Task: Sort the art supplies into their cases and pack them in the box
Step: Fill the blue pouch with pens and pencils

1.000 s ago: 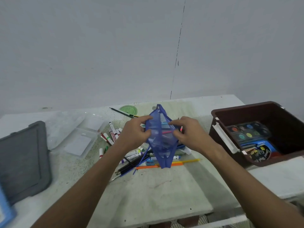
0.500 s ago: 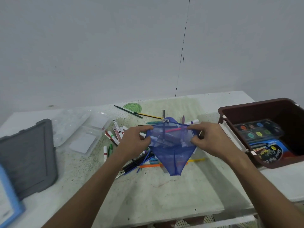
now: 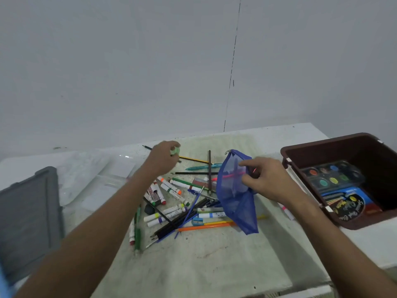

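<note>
Above the scattered pens and markers (image 3: 176, 203), the right hand (image 3: 266, 179) pinches the blue mesh pouch (image 3: 234, 192) by its upper edge, letting it hang. Farther back, the left hand (image 3: 163, 158) curls round a green protractor (image 3: 176, 150). Right of them sits the brown box (image 3: 322, 145) with a paint palette (image 3: 330, 175) inside.

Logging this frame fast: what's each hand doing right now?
Left hand: grips the green protractor.
Right hand: holds the blue mesh pouch.
</note>
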